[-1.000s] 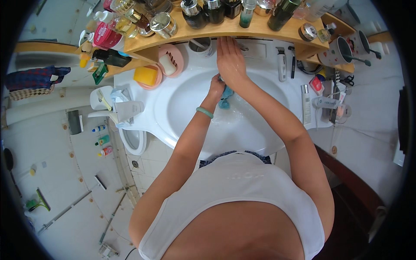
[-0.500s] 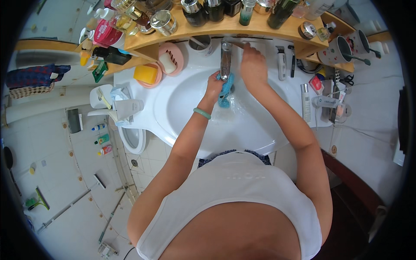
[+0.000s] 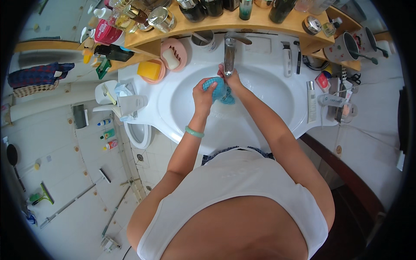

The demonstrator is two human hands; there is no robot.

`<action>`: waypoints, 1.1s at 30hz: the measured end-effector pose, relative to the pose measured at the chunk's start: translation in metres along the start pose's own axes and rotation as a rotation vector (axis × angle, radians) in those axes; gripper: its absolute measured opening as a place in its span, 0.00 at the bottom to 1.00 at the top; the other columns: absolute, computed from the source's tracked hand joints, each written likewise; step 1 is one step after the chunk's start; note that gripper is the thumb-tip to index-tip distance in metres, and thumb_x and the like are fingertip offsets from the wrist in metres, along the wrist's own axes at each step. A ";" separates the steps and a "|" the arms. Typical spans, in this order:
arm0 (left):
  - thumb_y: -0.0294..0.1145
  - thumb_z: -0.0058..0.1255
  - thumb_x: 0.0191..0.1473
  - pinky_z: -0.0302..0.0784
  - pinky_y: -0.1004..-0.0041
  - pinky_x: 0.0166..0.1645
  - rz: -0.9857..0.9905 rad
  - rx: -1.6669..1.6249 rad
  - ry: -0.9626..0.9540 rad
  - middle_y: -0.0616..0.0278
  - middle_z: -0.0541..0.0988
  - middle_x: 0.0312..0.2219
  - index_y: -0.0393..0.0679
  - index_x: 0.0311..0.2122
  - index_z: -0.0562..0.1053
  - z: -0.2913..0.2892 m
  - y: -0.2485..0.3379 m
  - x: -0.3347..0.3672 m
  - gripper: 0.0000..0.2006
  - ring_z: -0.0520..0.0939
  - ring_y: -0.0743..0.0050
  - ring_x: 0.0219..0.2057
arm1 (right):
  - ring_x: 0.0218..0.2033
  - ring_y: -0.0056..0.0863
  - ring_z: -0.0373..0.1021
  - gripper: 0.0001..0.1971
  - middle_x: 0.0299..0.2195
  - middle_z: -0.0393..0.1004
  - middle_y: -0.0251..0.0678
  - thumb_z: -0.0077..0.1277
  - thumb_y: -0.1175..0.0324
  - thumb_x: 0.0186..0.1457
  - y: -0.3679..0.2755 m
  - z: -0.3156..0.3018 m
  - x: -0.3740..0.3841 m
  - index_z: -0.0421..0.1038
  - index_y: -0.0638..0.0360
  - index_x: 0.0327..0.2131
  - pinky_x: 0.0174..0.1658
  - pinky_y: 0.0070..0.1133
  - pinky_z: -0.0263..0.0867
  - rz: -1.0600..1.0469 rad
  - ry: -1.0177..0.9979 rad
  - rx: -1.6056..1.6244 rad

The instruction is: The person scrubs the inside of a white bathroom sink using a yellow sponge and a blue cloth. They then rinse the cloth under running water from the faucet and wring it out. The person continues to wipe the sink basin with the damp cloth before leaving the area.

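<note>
A wet light-blue cloth (image 3: 213, 88) with a fine checked pattern is bunched over the basin. My left hand (image 3: 202, 96) is closed on its left side, thumb on top, and a green bangle (image 3: 194, 131) circles that wrist. Part of the cloth hangs to the right, beside my right hand (image 3: 234, 80). That hand is directly under the spout of the chrome faucet (image 3: 229, 55); the spout hides some of its fingers, so their grip is unclear. A pale streak, seemingly water, runs down over the cloth.
The white washbasin (image 3: 268, 108) spans the middle. On its left rim stand a yellow sponge (image 3: 148, 71) and a soap bar (image 3: 171, 59) in pink dishes. A trimmer (image 3: 287, 60) and a tube (image 3: 311, 102) lie right. A wooden shelf (image 3: 260, 27) with several bottles overhangs the back.
My right hand has left the faucet lever and come down beneath the spout. My left hand has shifted slightly left and down, and the cloth is spread wider.
</note>
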State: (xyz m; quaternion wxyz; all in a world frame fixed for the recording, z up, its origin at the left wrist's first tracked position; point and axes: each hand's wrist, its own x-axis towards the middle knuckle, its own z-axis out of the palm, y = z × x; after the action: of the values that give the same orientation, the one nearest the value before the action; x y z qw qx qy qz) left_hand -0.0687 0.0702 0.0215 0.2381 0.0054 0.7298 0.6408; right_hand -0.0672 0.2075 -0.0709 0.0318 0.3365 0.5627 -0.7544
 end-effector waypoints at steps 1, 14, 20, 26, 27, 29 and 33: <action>0.27 0.51 0.54 0.73 0.79 0.35 -0.002 -0.068 -0.024 0.65 0.77 0.28 0.36 0.39 0.73 0.001 0.007 -0.003 0.08 0.76 0.81 0.29 | 0.26 0.22 0.66 0.18 0.29 0.72 0.33 0.47 0.54 0.58 0.011 -0.002 0.010 0.72 0.62 0.34 0.30 0.22 0.63 -0.041 -0.033 -0.059; 0.60 0.39 0.54 0.61 0.53 0.57 -0.446 -0.843 -0.113 0.59 0.72 0.48 0.43 0.53 0.64 -0.027 -0.086 0.038 0.31 0.69 0.60 0.52 | 0.46 0.30 0.66 0.34 0.47 0.67 0.39 0.57 0.64 0.50 0.035 -0.061 -0.011 0.52 0.62 0.57 0.49 0.25 0.64 0.098 -0.131 0.337; 0.65 0.33 0.54 0.60 0.58 0.58 -0.622 -0.847 -0.256 0.58 0.68 0.51 0.50 0.54 0.62 0.026 -0.115 0.042 0.32 0.68 0.59 0.52 | 0.43 0.32 0.70 0.25 0.41 0.72 0.38 0.61 0.61 0.44 0.048 -0.024 -0.042 0.67 0.55 0.47 0.46 0.26 0.66 -0.303 -0.106 -0.132; 0.53 0.36 0.60 0.71 0.62 0.48 -0.485 -1.248 -0.626 0.61 0.72 0.44 0.46 0.48 0.65 0.045 -0.155 0.062 0.22 0.74 0.63 0.42 | 0.39 0.42 0.69 0.18 0.34 0.71 0.41 0.60 0.57 0.42 -0.001 0.005 -0.102 0.72 0.52 0.37 0.40 0.33 0.67 -0.405 -0.010 -0.810; 0.52 0.36 0.60 0.72 0.63 0.47 -0.463 -1.256 -0.584 0.62 0.72 0.44 0.46 0.47 0.65 0.051 -0.164 0.062 0.21 0.75 0.64 0.41 | 0.38 0.42 0.70 0.18 0.33 0.71 0.41 0.59 0.57 0.42 0.001 -0.001 -0.088 0.72 0.52 0.37 0.40 0.33 0.67 -0.408 0.068 -0.828; 0.50 0.36 0.61 0.73 0.65 0.45 -0.432 -1.265 -0.509 0.63 0.73 0.43 0.46 0.47 0.66 0.059 -0.176 0.060 0.19 0.76 0.66 0.38 | 0.37 0.43 0.70 0.17 0.32 0.71 0.40 0.59 0.57 0.42 0.006 -0.018 -0.050 0.73 0.53 0.35 0.39 0.34 0.67 -0.404 0.240 -0.859; 0.44 0.39 0.60 0.71 0.67 0.47 -0.462 -0.744 -0.369 0.64 0.72 0.41 0.46 0.48 0.65 0.069 -0.141 0.053 0.16 0.74 0.67 0.42 | 0.35 0.44 0.71 0.15 0.30 0.71 0.39 0.57 0.58 0.43 0.019 -0.027 -0.028 0.73 0.53 0.35 0.39 0.35 0.67 -0.415 0.433 -0.844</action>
State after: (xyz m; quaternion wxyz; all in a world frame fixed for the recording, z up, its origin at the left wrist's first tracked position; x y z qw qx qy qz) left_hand -0.0494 0.1264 -0.1335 0.4859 -0.1288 0.3784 0.7773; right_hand -0.0244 0.2150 -0.0758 -0.1028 0.3242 0.8667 -0.3649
